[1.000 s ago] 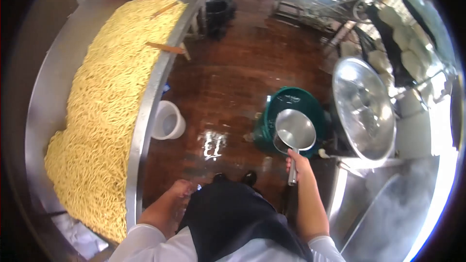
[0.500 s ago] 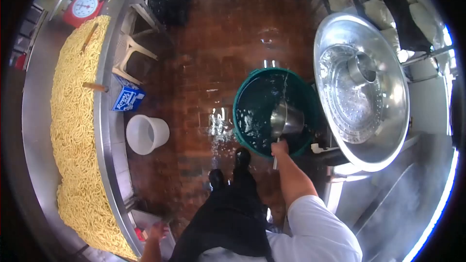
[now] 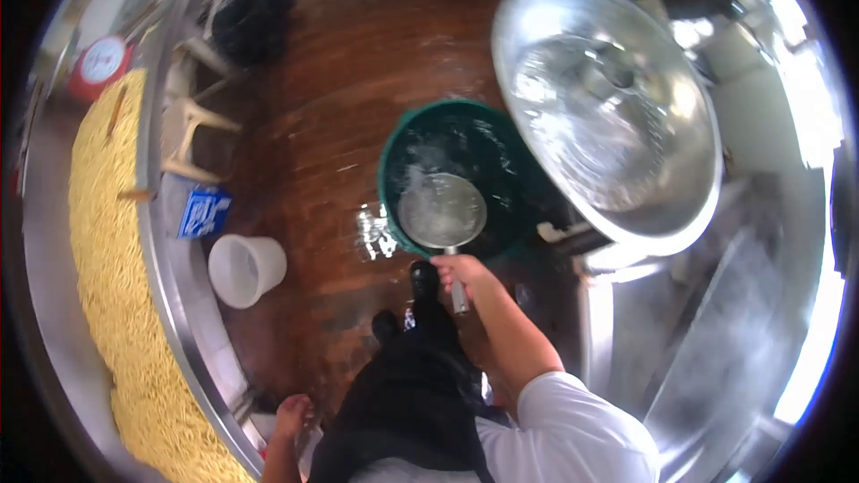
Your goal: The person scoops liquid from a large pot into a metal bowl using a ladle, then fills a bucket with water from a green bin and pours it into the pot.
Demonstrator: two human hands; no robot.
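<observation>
My right hand (image 3: 459, 275) is closed round the handle of a metal dipper (image 3: 443, 211). The dipper's round bowl hangs over the near side of a dark green tub (image 3: 385, 181) of water, and it seems to hold water itself. At the lower left, my left hand (image 3: 293, 413) hangs beside the steel counter, its fingers loosely bent and nothing visible in it. A large steel basin (image 3: 693, 183) with a perforated bottom and a metal ring inside stands tilted to the right of the tub.
Yellow noodles (image 3: 125, 322) cover the steel counter (image 3: 183, 326) on the left, with a red scale (image 3: 100, 67) at its far end. A white bucket (image 3: 246, 270), a blue box (image 3: 204, 213) and a plastic stool (image 3: 192, 130) stand below. The brick floor (image 3: 313, 152) is wet; steam rises at right.
My right hand has brought the dipper up and left, turning its bowl from tipped sideways to facing up. The view has shifted. My left hand's fingers look more bent.
</observation>
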